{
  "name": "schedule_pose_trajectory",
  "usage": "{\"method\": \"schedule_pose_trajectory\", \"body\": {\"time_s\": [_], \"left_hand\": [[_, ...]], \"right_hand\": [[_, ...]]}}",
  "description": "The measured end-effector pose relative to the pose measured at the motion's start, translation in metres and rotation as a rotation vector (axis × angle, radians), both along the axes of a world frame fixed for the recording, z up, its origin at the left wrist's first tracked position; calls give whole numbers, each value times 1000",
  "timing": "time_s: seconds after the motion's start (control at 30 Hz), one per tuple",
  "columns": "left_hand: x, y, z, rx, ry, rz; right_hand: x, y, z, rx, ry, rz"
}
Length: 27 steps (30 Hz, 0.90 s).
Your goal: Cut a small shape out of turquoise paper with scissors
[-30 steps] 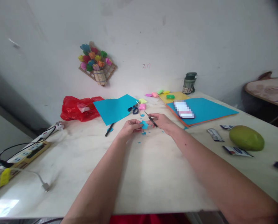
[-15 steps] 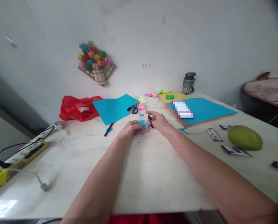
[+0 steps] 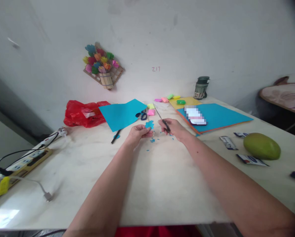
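A small cut-out of blue paper with a wavy edge is pinched between the thumb and fingers of my left hand. My right hand grips scissors with a black handle, seen edge-on, the long thin blades pointing up and left. The blades are apart from the paper. Small blue scraps lie on the table below and between my hands. Beyond them rests another pair of scissors with dark blue handles, beside a large blue sheet.
A black pen and a red plastic bag are on the left, with a power strip. To the right are stacked coloured sheets, a phone, a green fruit and small packets. A bottle stands behind.
My right hand has drawn the scissors away to the right of the blue cut-out. My left hand has tilted the cut-out upward and moved slightly left.
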<state>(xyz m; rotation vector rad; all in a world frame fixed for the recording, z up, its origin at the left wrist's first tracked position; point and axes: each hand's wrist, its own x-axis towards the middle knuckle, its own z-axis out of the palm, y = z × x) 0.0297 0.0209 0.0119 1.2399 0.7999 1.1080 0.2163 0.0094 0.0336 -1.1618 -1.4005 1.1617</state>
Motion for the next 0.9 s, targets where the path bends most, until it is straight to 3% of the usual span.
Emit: {"method": "schedule_pose_trajectory", "body": {"time_s": [0.17,0.43,0.9], "left_hand": [[2,-2,4,-6,-43,65],[0,0,3,8,-141,78],[-3,3,0,8,-182,97]], "right_hand": [[12,2,-6,3,-97,211],[14,0,-6,-34,-157,403],[10,-3,-8,-70,-170,434]]}}
